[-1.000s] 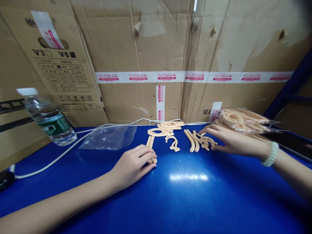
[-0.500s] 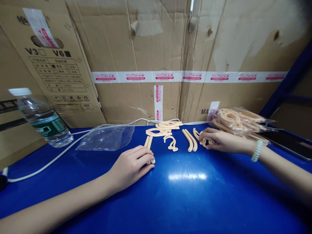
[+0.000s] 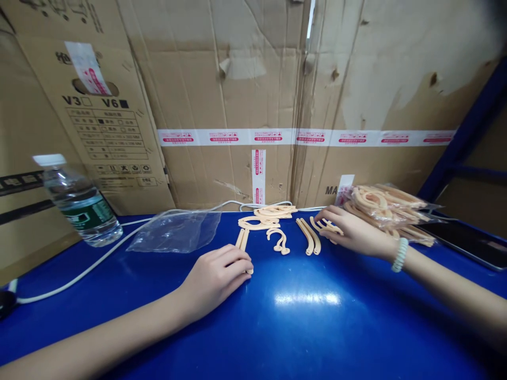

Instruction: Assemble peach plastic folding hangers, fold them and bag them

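My left hand (image 3: 222,274) rests on the blue table with its fingers curled over the lower ends of two straight beige strips (image 3: 242,238). On the right, my right hand (image 3: 343,227) reaches over several beige pieces (image 3: 327,226), its fingertips on them and partly hiding them. Just left of those pieces, two curved beige strips (image 3: 309,237) lie side by side. Between the hands are beige hook pieces (image 3: 280,243) with round ends. Behind the hooks, beige ring-shaped pieces (image 3: 257,223) and a flat pile of beige parts (image 3: 275,212) lie near the cardboard.
At the left stand a water bottle (image 3: 85,211) and a white cable (image 3: 79,278). A clear plastic bag (image 3: 174,232) lies behind my left hand. Bagged beige parts (image 3: 384,206) and a dark phone (image 3: 467,243) are at the right. Cardboard (image 3: 222,174) closes off the back.
My right hand has shifted slightly left over the pieces beneath it, which now lie closer to the two curved strips. My left hand stays on its strips. The view has tilted a little.
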`<state>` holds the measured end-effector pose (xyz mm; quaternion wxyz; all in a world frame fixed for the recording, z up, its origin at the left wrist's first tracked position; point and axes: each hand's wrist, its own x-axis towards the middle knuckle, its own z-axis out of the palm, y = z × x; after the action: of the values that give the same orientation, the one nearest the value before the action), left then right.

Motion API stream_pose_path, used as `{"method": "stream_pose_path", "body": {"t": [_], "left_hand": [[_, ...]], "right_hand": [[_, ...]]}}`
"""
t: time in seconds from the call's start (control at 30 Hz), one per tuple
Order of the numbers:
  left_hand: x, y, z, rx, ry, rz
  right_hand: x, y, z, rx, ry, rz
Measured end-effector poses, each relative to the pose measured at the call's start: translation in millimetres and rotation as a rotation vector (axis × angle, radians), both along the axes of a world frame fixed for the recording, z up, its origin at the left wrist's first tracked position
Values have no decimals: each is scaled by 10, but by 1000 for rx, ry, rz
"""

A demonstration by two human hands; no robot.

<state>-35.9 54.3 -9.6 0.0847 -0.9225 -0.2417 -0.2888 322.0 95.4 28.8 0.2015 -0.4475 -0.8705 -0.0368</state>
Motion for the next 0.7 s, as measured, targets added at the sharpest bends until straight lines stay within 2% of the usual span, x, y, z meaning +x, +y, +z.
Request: {"method": "stream_pose_path", "body": {"t": [0.2,0.43,0.53,0.7], "left_hand": [[6,-13,8,-26,-4,24],[6,-13,9,-36,-13,32],[8,-8,14,-34,-9,37],[11,9,14,-40,-19,38]], "right_hand": [[-551,207,74,-32,-23,82],[-1336,719,105,-104,-163,115],[-1502,901,77,-150,-198,113],[-1542,1012,39,-187,-222,103]]}}
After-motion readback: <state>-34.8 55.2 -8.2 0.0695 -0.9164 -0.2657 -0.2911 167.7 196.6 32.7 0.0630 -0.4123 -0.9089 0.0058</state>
